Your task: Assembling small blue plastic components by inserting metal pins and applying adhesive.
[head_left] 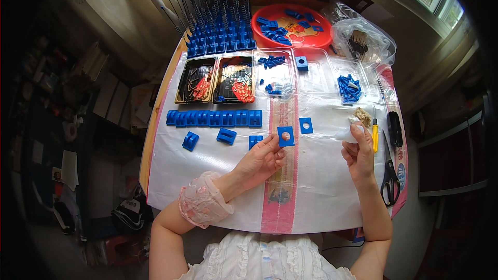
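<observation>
My left hand (258, 162) pinches a blue square plate with a round hole (281, 142) between thumb and fingers, above the middle of the table. In my right hand (360, 153) is a small white squeeze bottle (346, 134), its narrow tip pointing left toward the plate. The fingers cover much of the bottle. A second blue plate with a hole (306, 131) lies just beyond the held one. Close to my left hand rests a blue bracket-like part (253, 141), partly hidden by the fingers. Two more blue parts, one (190, 141) and another (226, 136), lie farther left.
A row of blue parts (213, 119) lies before black trays (196, 80) of small hardware. Clear trays (349, 88) hold small blue pieces. Farther back stand blue parts with upright rods (220, 26) and a red basin (258, 32). Scissors (390, 182) and a yellow-handled screwdriver (375, 136) lie right.
</observation>
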Demonstrator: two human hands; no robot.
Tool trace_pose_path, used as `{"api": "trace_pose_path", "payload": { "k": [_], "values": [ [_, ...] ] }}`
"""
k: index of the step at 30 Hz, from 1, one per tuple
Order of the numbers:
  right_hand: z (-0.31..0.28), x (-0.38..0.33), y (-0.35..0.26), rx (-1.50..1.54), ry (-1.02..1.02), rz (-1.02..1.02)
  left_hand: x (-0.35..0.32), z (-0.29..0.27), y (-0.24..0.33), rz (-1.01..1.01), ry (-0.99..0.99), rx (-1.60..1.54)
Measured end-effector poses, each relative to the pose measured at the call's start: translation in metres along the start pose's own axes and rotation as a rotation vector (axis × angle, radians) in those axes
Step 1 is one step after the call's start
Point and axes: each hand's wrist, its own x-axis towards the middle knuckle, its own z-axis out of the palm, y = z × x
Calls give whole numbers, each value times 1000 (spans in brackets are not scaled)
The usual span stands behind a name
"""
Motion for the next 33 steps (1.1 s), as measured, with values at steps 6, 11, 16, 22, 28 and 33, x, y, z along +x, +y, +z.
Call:
{"api": "trace_pose_path", "payload": {
  "k": [6, 11, 16, 22, 28, 33],
  "values": [
    [-3, 0, 3, -17, -51, -30, 0, 2, 0, -11, 26, 53],
    [-3, 1, 4, -80, -46, -39, 0, 2, 0, -14, 25, 60],
    [-1, -1, 1, -22, -35, -44, 0, 3, 0, -8, 8, -3],
    [-4, 1, 2, -8, -61, -35, -1, 3, 0, -6, 12, -7],
    [-4, 0, 1, 5, -11, -24, -1, 2, 1, -8, 5, -14],
    [0, -1, 1, 49, 41, 24, -1, 3, 1, -9, 2, -8]
  ]
}}
